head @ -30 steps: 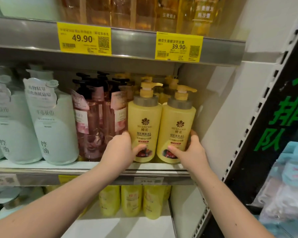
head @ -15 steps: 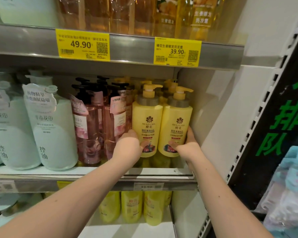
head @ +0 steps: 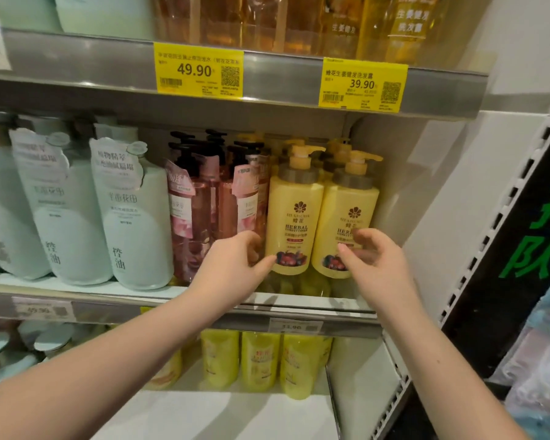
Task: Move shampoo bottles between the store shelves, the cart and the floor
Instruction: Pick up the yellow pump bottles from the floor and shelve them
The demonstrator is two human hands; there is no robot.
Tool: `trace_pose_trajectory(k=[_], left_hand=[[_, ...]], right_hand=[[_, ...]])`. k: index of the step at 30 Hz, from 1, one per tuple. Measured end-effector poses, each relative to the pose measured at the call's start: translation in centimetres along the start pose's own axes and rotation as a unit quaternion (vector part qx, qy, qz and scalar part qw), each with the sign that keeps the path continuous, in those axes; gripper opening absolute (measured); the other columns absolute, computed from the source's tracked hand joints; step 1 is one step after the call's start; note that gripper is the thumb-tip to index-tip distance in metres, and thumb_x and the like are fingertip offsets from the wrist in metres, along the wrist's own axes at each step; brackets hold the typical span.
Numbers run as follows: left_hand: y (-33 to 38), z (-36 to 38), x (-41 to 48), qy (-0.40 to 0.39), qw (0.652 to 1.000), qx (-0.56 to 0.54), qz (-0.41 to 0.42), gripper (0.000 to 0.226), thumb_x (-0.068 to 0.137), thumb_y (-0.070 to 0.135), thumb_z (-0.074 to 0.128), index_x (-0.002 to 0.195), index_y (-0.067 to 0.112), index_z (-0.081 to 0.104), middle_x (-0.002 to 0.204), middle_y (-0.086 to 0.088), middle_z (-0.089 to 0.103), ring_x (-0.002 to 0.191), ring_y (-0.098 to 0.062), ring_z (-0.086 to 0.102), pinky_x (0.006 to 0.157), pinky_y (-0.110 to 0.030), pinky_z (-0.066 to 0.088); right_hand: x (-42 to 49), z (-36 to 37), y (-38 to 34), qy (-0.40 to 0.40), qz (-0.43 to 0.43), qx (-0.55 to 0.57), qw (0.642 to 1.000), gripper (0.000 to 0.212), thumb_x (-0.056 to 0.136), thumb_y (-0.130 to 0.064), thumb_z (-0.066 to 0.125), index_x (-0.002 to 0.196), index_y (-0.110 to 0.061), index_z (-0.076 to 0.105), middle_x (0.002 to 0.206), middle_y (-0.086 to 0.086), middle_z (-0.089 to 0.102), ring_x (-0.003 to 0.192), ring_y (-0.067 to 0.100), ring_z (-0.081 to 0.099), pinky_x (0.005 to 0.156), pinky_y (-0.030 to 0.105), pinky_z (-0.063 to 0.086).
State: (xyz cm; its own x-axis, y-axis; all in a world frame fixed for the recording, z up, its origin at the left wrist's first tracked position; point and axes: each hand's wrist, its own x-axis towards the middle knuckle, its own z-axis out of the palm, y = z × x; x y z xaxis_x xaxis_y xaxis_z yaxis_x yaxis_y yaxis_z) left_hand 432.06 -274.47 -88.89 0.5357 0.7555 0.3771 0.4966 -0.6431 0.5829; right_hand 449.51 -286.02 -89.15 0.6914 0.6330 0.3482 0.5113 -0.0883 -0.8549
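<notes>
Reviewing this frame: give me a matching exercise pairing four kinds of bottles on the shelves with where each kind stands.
Column A
1. yellow herbal conditioner bottles
2. pink black-pump bottles
3. pale green bottles
4. amber bottles

Column B
a. upper shelf
b. left part of the middle shelf
c. right end of the middle shelf
d. middle shelf, between the other two kinds

Pairs: 1-c, 2-d, 3-b, 4-a

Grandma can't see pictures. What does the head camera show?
A left hand and right hand reach to two yellow pump bottles standing side by side on a shelf. Pink bottles and pale green bottles stand to their left, under yellow price tags.
</notes>
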Motion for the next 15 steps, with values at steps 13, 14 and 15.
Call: trace_pose_trajectory(k=[13, 14, 15], left_hand=[[-13.1, -6.9, -11.4, -0.058, 0.993, 0.023, -0.098, 0.013, 0.08, 0.037, 0.071, 0.075, 0.027, 0.065, 0.06, 0.005, 0.063, 0.048, 0.001, 0.055, 0.052, -0.023, 0.044], [-14.5, -7.0, -12.6, -0.083, 0.989, 0.029, -0.12, 0.014, 0.081, 0.037, 0.07, 0.076, 0.026, 0.064, 0.062, 0.002, 0.064, 0.046, -0.002, 0.056, 0.05, -0.022, 0.046], [-15.9, -7.1, -13.9, -0.109, 0.983, 0.035, -0.145, 0.016, 0.083, 0.037, 0.069, 0.078, 0.023, 0.065, 0.064, -0.001, 0.067, 0.046, -0.004, 0.059, 0.049, -0.022, 0.048]], right_hand=[[-9.0, 11.0, -2.3, -0.296, -0.082, 0.06, 0.95, 0.019, 0.08, -0.009, 0.073, 0.084, -0.026, 0.065, 0.08, 0.001, 0.068, 0.072, 0.023, 0.064, 0.071, 0.04, 0.056], [-10.0, 12.3, -1.9, -0.322, -0.089, 0.045, 0.941, 0.02, 0.079, -0.01, 0.074, 0.084, -0.028, 0.065, 0.079, -0.002, 0.067, 0.071, 0.019, 0.061, 0.069, 0.035, 0.054], [-11.3, 13.8, -1.4, -0.348, -0.09, 0.029, 0.933, 0.021, 0.079, -0.012, 0.075, 0.083, -0.029, 0.064, 0.079, -0.004, 0.067, 0.071, 0.016, 0.06, 0.069, 0.032, 0.052]])
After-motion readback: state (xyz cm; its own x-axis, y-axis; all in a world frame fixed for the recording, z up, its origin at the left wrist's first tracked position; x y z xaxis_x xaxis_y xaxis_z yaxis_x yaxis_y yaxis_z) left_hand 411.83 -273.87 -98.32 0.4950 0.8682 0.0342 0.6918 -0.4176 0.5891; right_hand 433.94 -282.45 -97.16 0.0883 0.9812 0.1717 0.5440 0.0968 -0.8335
